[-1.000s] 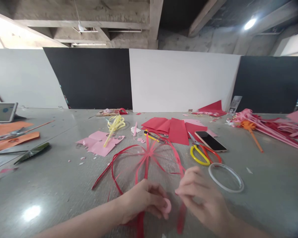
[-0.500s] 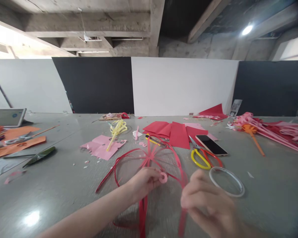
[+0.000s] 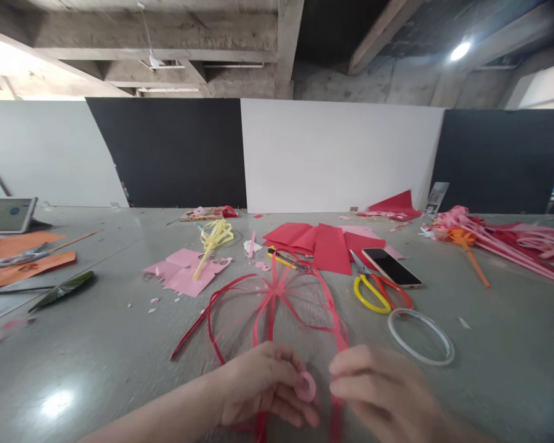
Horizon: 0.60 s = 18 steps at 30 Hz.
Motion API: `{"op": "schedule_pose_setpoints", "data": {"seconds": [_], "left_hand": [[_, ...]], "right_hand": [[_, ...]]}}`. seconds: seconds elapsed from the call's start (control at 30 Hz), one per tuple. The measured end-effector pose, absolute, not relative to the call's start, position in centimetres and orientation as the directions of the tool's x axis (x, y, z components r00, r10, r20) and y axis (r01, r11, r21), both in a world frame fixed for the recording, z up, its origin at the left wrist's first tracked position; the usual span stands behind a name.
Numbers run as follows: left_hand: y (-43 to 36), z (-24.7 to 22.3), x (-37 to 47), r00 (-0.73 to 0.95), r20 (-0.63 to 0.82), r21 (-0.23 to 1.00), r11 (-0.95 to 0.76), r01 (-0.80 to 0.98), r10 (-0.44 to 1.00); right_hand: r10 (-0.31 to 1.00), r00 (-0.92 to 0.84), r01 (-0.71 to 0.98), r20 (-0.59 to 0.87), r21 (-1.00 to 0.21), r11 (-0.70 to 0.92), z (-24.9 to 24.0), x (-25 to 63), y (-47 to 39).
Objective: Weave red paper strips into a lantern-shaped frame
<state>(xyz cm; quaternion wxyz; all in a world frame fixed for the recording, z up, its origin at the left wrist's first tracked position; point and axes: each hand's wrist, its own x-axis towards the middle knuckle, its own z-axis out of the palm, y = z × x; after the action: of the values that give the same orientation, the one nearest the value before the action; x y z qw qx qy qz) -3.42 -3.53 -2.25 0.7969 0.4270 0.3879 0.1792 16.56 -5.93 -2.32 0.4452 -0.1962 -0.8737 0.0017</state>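
Note:
My left hand [image 3: 270, 384] is low in the middle, its thumb and fingers closed on a small pink paper ring [image 3: 306, 387]. Beside it on the right, my right hand [image 3: 373, 381] is somewhat blurred, its fingertips closed on a long red paper strip [image 3: 339, 335]. This strip belongs to a star-like cluster of red strips [image 3: 276, 288] that cross at one point and arch outward over the table. Some strip ends run down behind my left hand, where they are partly hidden.
Scissors [image 3: 372, 295], a phone [image 3: 392, 268], a tape roll [image 3: 421, 336] and red paper [image 3: 332, 249] lie at the right. A yellow cutter [image 3: 281, 257], pink paper [image 3: 180, 271] and a yellow strip flower [image 3: 216, 237] are farther back. Orange paper [image 3: 23, 258] and a green leaf [image 3: 64, 290] are at the left.
My left hand has moved down toward me with the pink ring, away from the strips' crossing point. The right hand has shifted slightly left and down, nearer the left.

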Motion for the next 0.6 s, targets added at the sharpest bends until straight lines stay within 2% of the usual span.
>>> {"op": "schedule_pose_setpoints", "data": {"seconds": [0.1, 0.27, 0.37, 0.47, 0.6], "left_hand": [[-3.9, -2.5, -3.0, 0.633, -0.453, 0.814, 0.581, 0.007, 0.627], [-2.2, -2.5, -3.1, 0.427, -0.332, 0.883, 0.436, -0.173, 0.841], [0.1, -2.5, -3.1, 0.325, -0.260, 0.882, 0.361, -0.304, 0.909], [2.4, -2.7, -2.6, 0.223, -0.293, 0.845, 0.361, -0.395, 0.930], [4.6, -2.9, -2.0, 0.157, -0.316, 0.833, 0.353, -0.427, 0.936]], "right_hand": [[0.343, -0.517, 0.337, 0.784, -0.182, 0.924, -2.2, 16.4, -6.1], [0.340, -0.506, 0.392, 0.793, -0.139, 0.909, -2.3, 16.5, -6.7], [0.322, -0.502, 0.373, 0.803, -0.134, 0.918, -2.4, 16.4, -6.8], [0.316, -0.513, 0.357, 0.798, -0.136, 0.924, -2.4, 16.1, -6.7], [0.263, -0.576, 0.301, 0.774, -0.098, 0.948, -2.2, 15.6, -6.8]]}}
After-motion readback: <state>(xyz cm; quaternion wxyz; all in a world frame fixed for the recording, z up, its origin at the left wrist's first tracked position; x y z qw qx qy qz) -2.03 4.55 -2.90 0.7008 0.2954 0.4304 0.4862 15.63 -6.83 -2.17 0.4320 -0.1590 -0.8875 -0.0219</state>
